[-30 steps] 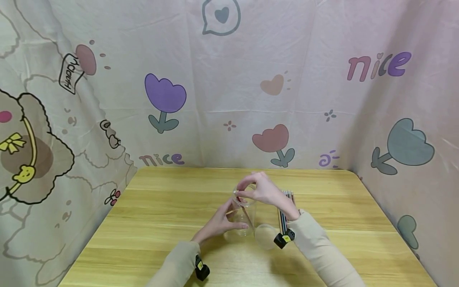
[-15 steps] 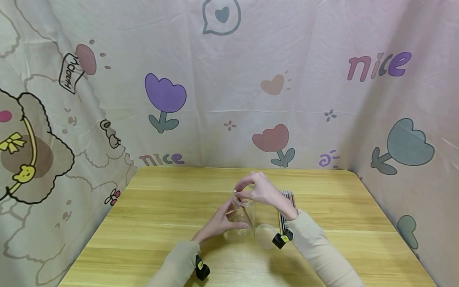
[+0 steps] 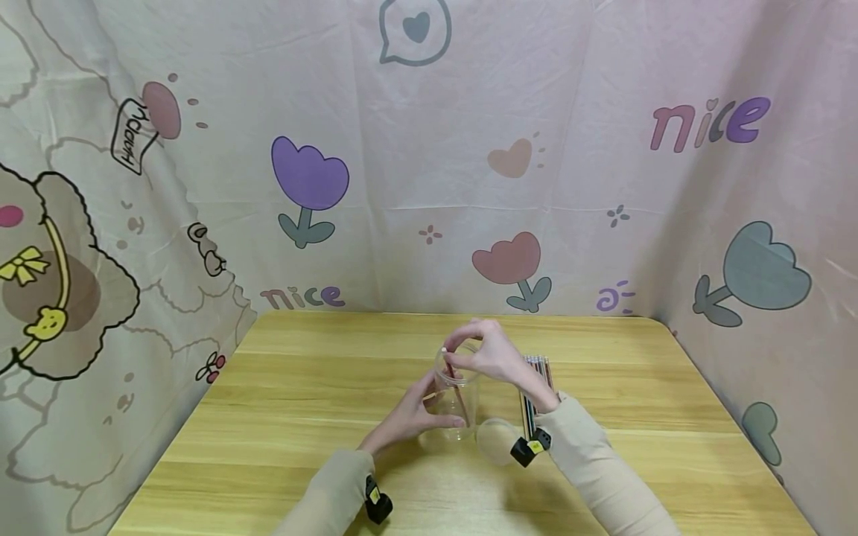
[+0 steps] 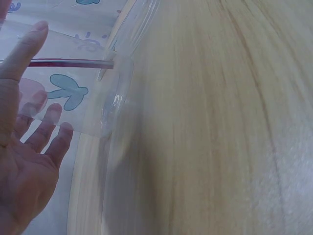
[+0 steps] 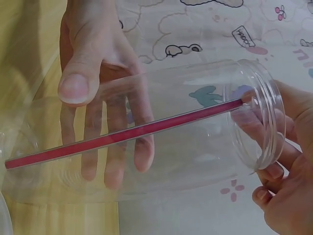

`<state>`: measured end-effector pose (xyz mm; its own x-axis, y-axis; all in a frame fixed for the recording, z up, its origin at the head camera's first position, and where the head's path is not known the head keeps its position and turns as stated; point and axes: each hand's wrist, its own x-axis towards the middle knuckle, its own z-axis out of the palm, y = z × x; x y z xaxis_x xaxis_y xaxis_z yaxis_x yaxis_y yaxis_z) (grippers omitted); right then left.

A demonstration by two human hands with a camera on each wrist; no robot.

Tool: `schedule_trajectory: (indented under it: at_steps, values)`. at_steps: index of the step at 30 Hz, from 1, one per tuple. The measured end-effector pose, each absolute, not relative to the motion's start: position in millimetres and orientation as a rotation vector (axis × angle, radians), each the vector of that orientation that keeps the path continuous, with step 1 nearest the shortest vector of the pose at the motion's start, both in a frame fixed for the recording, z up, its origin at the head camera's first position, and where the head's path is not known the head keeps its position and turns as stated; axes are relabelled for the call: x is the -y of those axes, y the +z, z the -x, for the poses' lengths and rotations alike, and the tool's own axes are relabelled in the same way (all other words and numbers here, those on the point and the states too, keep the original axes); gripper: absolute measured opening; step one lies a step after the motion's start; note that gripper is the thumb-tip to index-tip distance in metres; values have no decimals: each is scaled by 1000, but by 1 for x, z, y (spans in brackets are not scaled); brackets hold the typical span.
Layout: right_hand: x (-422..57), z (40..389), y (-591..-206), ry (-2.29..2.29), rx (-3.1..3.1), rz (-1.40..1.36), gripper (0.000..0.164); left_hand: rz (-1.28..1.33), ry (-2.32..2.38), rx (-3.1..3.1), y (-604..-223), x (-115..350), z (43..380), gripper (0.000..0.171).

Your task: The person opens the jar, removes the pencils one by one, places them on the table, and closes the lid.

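A clear plastic jar (image 3: 469,398) stands upright on the wooden table. My left hand (image 3: 409,413) holds it low on its left side, thumb in front and fingers spread behind. Through its wall, a slim red pencil (image 5: 127,133) shows slanting inside. Over the jar's mouth, my right hand (image 3: 492,356) pinches the pencil near its pale top end, some fingers reaching into the threaded rim (image 5: 266,117). In the left wrist view, the red pencil (image 4: 73,63) ends close to the jar's base (image 4: 115,100).
A clear round lid (image 3: 496,441) lies on the table (image 3: 322,372) just right of the jar. Beyond it, several coloured pencils (image 3: 528,409) lie side by side, partly covered by the right forearm. A printed cloth (image 3: 415,186) hangs behind the table.
The pencil has tilted slightly more upright, its lower end shifting left inside the jar and its top rising a little. The left hand and jar have stayed in place.
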<state>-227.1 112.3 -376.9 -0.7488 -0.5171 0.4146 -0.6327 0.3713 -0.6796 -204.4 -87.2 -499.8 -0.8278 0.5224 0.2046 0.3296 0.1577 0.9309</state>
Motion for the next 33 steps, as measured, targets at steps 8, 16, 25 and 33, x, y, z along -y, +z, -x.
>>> schedule_trajectory:
  at_steps: [8,16,25,33]
  values:
    - [-118,226,-375,1528,2392,-945,9,-817,1747,-2248,-498,86,204,79]
    - [-124,224,-373,1656,2152,-971,7,-803,1762,-2235,-498,85,204,78]
    - [-129,224,-370,1909,1863,-964,15,-807,1765,-2236,-499,85,205,80]
    - [-132,223,-366,2022,1692,-920,28,-798,1764,-2237,-498,85,204,81]
